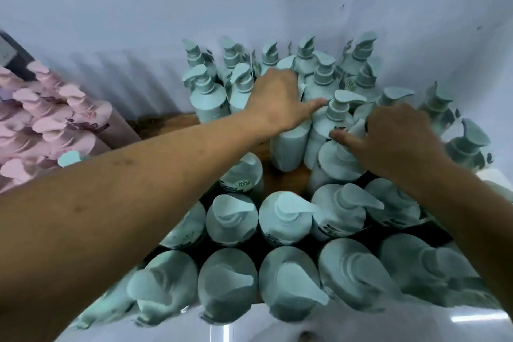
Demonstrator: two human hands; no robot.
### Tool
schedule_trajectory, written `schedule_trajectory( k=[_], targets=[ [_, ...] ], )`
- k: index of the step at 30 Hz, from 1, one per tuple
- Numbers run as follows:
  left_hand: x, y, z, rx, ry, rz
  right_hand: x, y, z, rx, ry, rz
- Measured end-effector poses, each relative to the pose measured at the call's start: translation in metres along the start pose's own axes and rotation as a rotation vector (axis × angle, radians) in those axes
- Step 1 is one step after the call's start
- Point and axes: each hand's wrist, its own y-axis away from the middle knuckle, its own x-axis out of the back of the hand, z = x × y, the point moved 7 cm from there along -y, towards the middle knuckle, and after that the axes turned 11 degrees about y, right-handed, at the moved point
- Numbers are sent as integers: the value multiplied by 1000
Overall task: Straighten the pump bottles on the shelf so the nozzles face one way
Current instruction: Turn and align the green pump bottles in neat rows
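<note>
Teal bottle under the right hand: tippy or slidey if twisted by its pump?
Probably tippy: the teal bottle is tall and narrow, and the right hand grips it high, at the pump. It looks smooth, so it may slide on the wooden shelf.

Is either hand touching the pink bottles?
No, left hand and right hand are both on teal bottles, apart from the pink bottles.

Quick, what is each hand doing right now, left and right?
Left hand: on top of a teal bottle, fingers hidden, grip cannot be told.
Right hand: fingers and thumb pinch the pump of a nearer bottle.
</note>
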Motion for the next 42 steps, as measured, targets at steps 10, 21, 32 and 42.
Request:
schedule_trajectory(
  k=[10, 21, 32, 42],
  targets=[
    [-3, 1, -6, -158, -178, -203, -2, -1, -7, 74, -24, 77],
    [-6, 35, 13, -420, -121, -492, -6, 0, -4, 85, -87, 75],
    [-20, 32, 14, -363, -16, -386, -7, 3, -7, 105, -37, 51],
    [-10, 56, 13, -389, -26, -315, -7, 4, -8, 83, -38, 28]
  ],
)
